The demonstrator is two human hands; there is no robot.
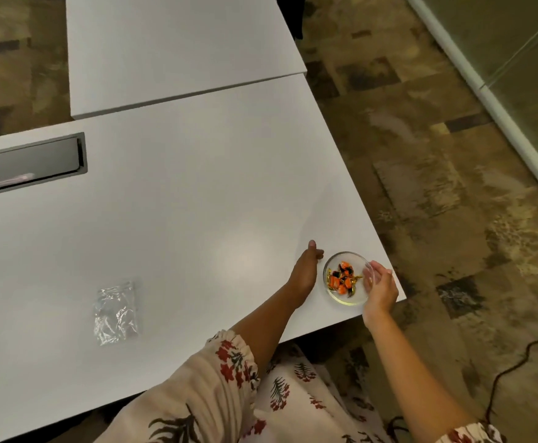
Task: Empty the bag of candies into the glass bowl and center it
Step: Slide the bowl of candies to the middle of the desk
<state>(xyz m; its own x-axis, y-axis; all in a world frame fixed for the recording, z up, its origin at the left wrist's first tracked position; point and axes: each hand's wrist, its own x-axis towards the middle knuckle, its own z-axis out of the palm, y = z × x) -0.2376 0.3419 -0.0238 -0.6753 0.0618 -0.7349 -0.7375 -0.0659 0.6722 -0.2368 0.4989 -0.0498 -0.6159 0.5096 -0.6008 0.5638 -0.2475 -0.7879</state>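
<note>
Sitting near the right front corner of the table (197, 193), the bowl (349, 295) holds the candies (341, 278). Right hand (379, 290) cups its rim; left hand (306, 270) rests open beside it. The empty bag (115, 311) lies well apart.

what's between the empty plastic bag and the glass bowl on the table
Only the left hand and its forearm; otherwise bare white table between plastic bag and glass bowl, head view.

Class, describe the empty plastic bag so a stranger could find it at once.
Start at the white table. Left of the person's floral sleeve, a small clear plastic bag lies flat and crinkled. Unlike the glass bowl of candies near the table's corner, it holds nothing.
</note>
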